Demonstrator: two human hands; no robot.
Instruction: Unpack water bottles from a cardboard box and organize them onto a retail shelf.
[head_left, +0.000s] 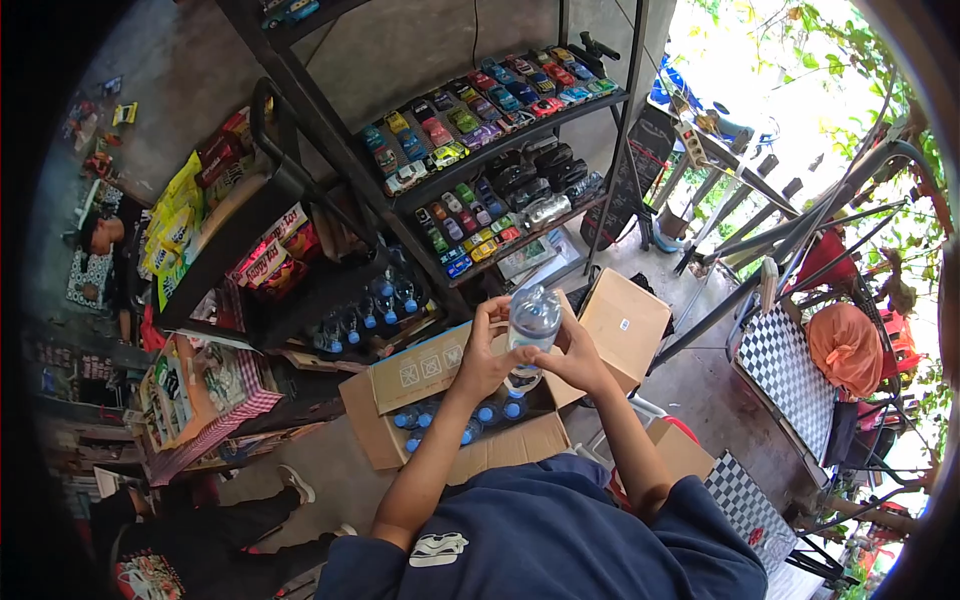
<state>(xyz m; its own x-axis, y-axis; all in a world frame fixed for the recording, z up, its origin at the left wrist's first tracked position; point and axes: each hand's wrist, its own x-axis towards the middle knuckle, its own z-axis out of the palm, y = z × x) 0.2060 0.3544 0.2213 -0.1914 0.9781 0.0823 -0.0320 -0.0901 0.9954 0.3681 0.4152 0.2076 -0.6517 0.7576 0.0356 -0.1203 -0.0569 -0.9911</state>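
Note:
A clear plastic water bottle (535, 324) is held up in front of me between both hands. My left hand (487, 352) wraps its left side, thumb across the front. My right hand (576, 355) grips the other side, and the two thumbs nearly meet over the bottle. Below my hands stands an open cardboard box (510, 448) with its flaps folded out. Several bottles with blue caps (471, 431) stand inside it; my left forearm hides some of them.
Beyond the box rises a black metal shelf (510, 127) crowded with toy cars. More bottles (386, 296) fill a low shelf beside a snack rack (262, 247). Another cardboard box (624, 322) sits at right, near checkered tables (787, 375). Two people (109, 236) are at left.

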